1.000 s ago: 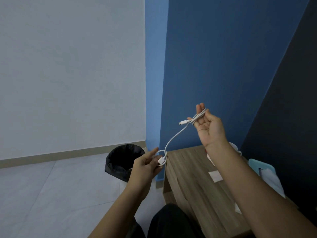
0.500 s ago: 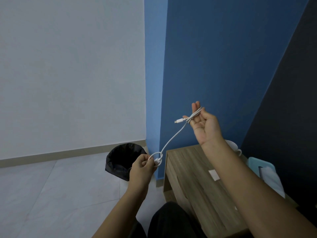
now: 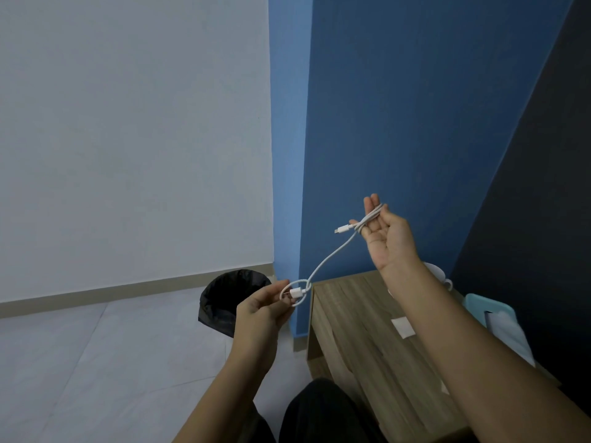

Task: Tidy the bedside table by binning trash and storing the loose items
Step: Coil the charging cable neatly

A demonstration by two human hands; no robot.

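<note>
Head view: a white cable (image 3: 326,262) is stretched in the air between both hands, above the near-left corner of the desk (image 3: 358,340). The right hand (image 3: 388,236) is raised, palm open and fingers (image 3: 372,203) only loosely curled, with several turns of cable lying across them and one plug sticking out to the left. The left hand (image 3: 265,306), lower and out over the floor, pinches the other plug and a small loop between thumb and fingertips.

The weak point, I judge, is the right hand: nothing clamps the turns there, so a tug from the left hand could pull them off the fingers and undo the coil. The small loop at the left hand crosses over itself and could tighten into a knot if drawn hard. If the left pinch slips, that end would probably drop towards the floor beside the black bin (image 3: 224,302), where it does not belong.

On the desk lie a paper scrap (image 3: 403,327), a white cup (image 3: 439,276) partly hidden by the forearm, and a light blue tissue box (image 3: 479,306), all yet to be dealt with.
</note>
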